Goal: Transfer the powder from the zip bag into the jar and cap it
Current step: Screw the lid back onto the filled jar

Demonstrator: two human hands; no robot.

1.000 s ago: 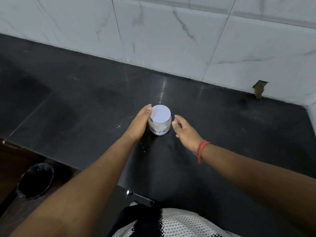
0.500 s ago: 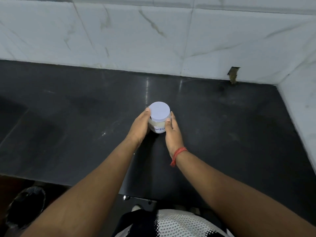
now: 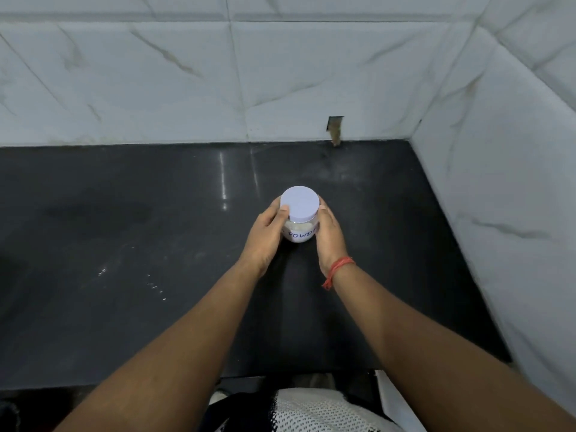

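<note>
A small clear jar (image 3: 298, 234) stands upright in the middle of the black counter (image 3: 124, 244). It holds pale powder and bears a white label reading "POWD". A round lavender lid (image 3: 300, 203) sits on top of it. My left hand (image 3: 266, 236) wraps the jar's left side, thumb against the lid's rim. My right hand (image 3: 330, 236) presses its right side; a red thread is tied at that wrist. No zip bag is in view.
White marble-look tiled walls (image 3: 280, 82) close the counter at the back and right. A small broken notch (image 3: 335, 130) sits in the back wall at counter level. A few white powder specks (image 3: 156, 286) lie left of my arm. The counter's front edge runs near my body.
My right hand came in from beside the jar and closed on its right side. My left hand stayed on the jar. The view swung right and up toward the corner wall.
</note>
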